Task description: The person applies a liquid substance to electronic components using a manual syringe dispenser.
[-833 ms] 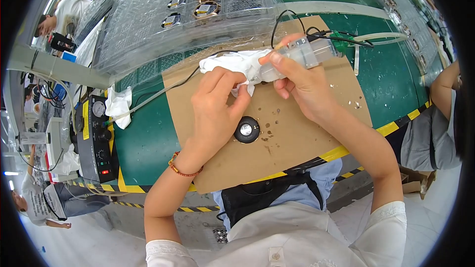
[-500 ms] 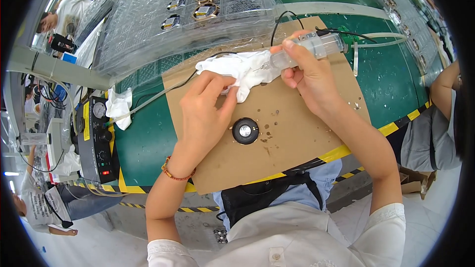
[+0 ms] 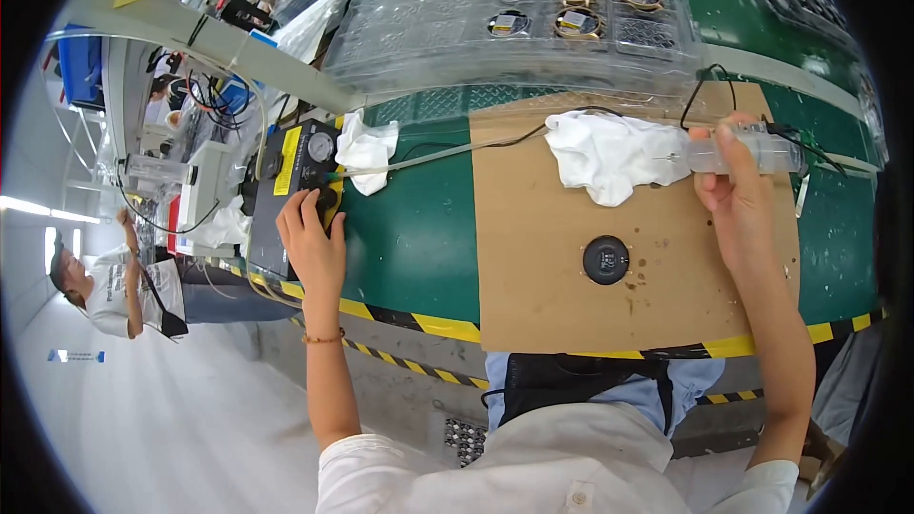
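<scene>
Brown cardboard, cut as a flat rectangular sheet (image 3: 543, 295), lay on the green tabletop (image 3: 409, 257). Above the far right corner of the sheet, the right hand (image 3: 742, 195) gripped a translucent plastic syringe (image 3: 776, 153), with thumb and fingers closed around the barrel. The tip of the syringe pointed left, at the right edge of a crumpled white cloth (image 3: 609, 152) on the far half of the sheet; contact between tip and cloth could not be determined. A round black disc-shaped part (image 3: 606, 260) lay near the middle of the sheet, apart from both hands. Well left of the sheet, the left hand (image 3: 316, 246) was positioned at a black box-shaped control unit (image 3: 271, 219) fitted with a round dial gauge (image 3: 321, 147). Its fingers were slightly spread, the thumb apart from the forefinger; whether the fingertips touched the unit could not be determined. Beyond the sheet stood a clear plastic compartment tray (image 3: 419, 38), holding round black and gold-rimmed parts (image 3: 577, 23)
</scene>
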The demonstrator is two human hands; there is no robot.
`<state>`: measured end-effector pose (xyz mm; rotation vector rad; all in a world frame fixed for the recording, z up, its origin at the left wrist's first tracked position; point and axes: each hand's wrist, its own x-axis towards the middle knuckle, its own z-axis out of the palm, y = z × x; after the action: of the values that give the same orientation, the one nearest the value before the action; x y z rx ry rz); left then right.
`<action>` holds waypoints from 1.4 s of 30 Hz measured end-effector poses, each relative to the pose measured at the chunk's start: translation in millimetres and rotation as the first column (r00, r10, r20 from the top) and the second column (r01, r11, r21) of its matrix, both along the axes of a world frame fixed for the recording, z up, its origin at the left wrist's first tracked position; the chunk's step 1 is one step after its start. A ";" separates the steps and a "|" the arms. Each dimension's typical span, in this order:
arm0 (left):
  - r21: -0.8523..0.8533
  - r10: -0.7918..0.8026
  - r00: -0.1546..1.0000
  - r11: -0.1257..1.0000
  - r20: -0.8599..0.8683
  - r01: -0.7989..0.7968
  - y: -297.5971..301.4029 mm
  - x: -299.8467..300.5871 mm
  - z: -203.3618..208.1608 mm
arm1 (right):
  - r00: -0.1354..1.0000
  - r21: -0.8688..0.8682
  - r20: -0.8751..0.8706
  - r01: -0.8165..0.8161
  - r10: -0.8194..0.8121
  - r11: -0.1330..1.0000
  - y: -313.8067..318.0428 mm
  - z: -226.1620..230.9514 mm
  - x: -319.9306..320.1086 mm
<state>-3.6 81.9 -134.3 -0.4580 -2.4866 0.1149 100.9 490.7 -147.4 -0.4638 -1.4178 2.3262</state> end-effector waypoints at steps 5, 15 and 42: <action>-0.179 -0.129 0.985 0.973 0.116 0.148 -8.5 -25.2 0.7 | 1.000 0.005 0.018 0.000 0.000 1.000 0.3 0.7 -1.2; -0.366 -0.310 0.836 0.790 0.454 0.492 -21.6 -49.8 26.4 | 0.999 -0.011 0.015 0.051 -0.051 0.999 3.0 -3.0 -3.9; -0.402 -0.235 0.808 0.772 0.540 0.493 3.4 -39.5 28.5 | 1.000 -0.023 0.013 0.006 -0.006 1.000 12.5 -8.1 -1.8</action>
<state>-43.0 85.3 -105.8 -1.3602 -2.7358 0.6038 99.0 503.1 -155.6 -0.4903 -1.3952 2.3408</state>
